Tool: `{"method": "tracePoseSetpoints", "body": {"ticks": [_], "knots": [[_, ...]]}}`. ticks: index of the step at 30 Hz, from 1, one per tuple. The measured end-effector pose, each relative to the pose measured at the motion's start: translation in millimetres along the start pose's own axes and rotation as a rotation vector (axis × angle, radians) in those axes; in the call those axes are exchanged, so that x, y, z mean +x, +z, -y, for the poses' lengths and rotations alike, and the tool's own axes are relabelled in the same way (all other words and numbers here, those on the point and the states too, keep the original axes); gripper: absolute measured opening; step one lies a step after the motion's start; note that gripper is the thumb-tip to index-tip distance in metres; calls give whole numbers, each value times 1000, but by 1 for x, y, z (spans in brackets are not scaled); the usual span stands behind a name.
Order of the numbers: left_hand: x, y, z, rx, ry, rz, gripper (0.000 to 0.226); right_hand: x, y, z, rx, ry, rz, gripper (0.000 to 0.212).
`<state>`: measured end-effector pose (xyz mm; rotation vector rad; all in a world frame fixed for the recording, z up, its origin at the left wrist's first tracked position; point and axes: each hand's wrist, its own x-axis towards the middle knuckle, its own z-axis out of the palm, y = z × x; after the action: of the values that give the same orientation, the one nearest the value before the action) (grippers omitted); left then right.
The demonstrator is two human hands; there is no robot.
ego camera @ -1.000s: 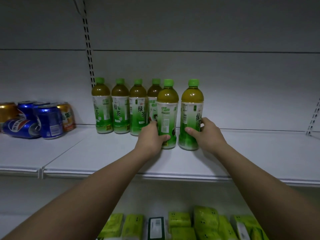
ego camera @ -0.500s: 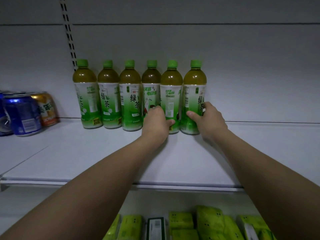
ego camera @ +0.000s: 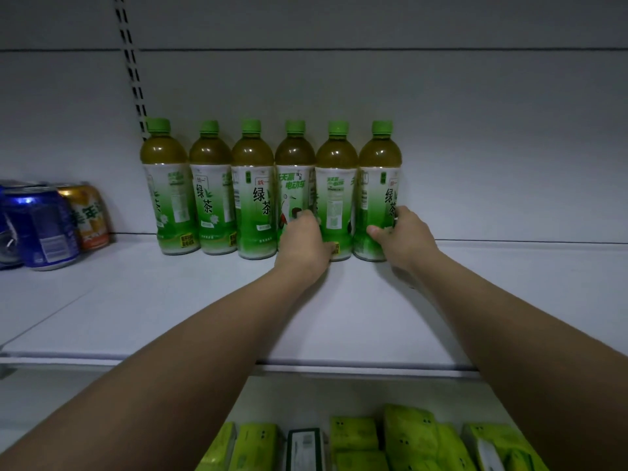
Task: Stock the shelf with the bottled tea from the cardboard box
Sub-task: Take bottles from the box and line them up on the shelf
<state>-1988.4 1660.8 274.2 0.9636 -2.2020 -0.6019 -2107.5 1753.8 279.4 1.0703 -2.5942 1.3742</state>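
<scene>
- Head view: you have six green tea bottles in one upright row at the far edge of the white shelf (ego camera: 170,300), against the back panel, side by side and touching or nearly so.
- From the left: first bottle (ego camera: 168,198), second bottle (ego camera: 212,198), third bottle (ego camera: 253,198), fourth bottle (ego camera: 295,185), fifth bottle (ego camera: 336,195), sixth bottle (ego camera: 379,192).
- Far left on the same shelf you can count at least two blue cans (ego camera: 40,229) and one gold-and-orange can (ego camera: 90,215); the frame edge cuts off more.
- On the lower shelf, several yellow-green packets (ego camera: 353,436) lie near you; the exact count is unclear.
- Your left hand (ego camera: 302,243) is wrapped around the low part of the fifth bottle, arm stretched forward.
- Your right hand (ego camera: 401,237) clasps the sixth bottle's lower right side, thumb across the front.
</scene>
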Motion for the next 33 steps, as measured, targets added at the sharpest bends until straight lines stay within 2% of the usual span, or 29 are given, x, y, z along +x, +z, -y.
{"method": "tracePoseSetpoints", "body": {"ticks": [5, 8, 11, 16, 18, 23, 26, 30, 33], "knots": [[-18, -22, -2, 78, 67, 140, 40, -27, -14, 2, -100, 46, 119, 45], [-33, -39, -10, 175, 105, 172, 45, -46, -25, 15, -118, 2, 203, 34], [-47, -57, -17, 273, 132, 207, 50, -63, -36, 31, -185, -47, 235, 34], [-77, -88, -21, 321, 147, 235, 53, -98, -54, 54, -274, -104, 297, 20], [-89, -98, -18, 314, 133, 241, 54, -112, -61, 62, -281, -124, 322, 21], [-132, -119, -7, 232, 116, 225, 54, -152, -69, 76, -251, -178, 345, 32], [-169, -127, 11, 123, 121, 176, 46, -182, -68, 76, -234, -216, 371, 27], [-220, -134, 39, 0, 177, 85, 31, -226, -55, 65, -238, -266, 386, 23], [-252, -131, 58, -139, 143, 44, 14, -255, -36, 54, -181, -278, 415, 22]]}}
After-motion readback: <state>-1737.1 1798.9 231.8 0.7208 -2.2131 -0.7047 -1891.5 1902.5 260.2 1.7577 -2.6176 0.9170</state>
